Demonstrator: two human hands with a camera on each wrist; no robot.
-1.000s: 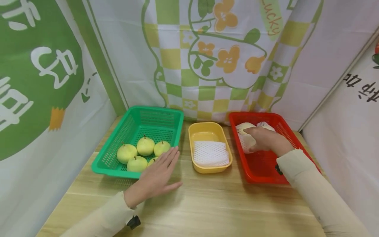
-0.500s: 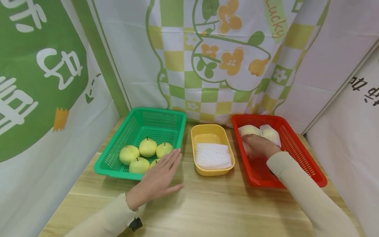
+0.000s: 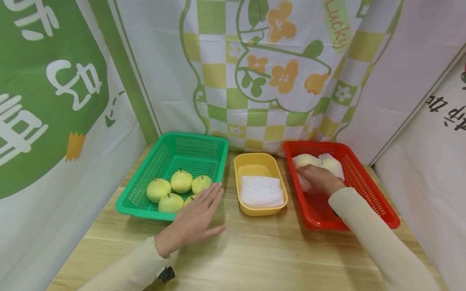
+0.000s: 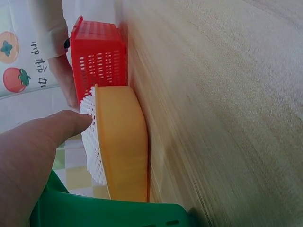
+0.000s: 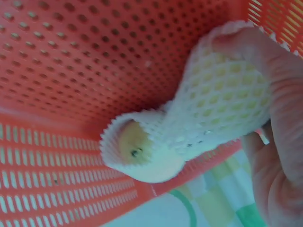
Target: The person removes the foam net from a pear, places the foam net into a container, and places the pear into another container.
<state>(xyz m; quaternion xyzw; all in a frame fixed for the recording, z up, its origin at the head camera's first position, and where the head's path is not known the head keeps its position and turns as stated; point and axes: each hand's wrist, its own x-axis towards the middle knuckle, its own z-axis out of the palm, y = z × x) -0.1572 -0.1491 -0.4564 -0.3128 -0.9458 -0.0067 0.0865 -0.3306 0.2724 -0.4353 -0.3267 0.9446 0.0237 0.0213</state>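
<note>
In the head view my right hand (image 3: 320, 180) reaches into the red basket (image 3: 367, 198). The right wrist view shows its thumb and fingers gripping a pear in a white foam net (image 5: 222, 94), low in the basket. Another netted pear (image 5: 151, 161) lies against the held one, its top peeking from the net's mouth. My left hand (image 3: 194, 220) is held flat with fingers straight and thumb spread, over the front right corner of the green basket (image 3: 132, 202). Several bare yellow-green pears (image 3: 158, 190) sit in that basket, one partly hidden behind the left fingers.
A yellow tray (image 3: 255, 159) stands between the two baskets with a stack of white foam nets (image 3: 261, 192) in it. All three containers rest on the wooden table (image 3: 262, 250). A printed curtain (image 3: 262, 93) hangs right behind them.
My right hand has lowered the netted pear further into the red basket, then stays nearly still. The left hand keeps its pose; the whole head view shifts slightly.
</note>
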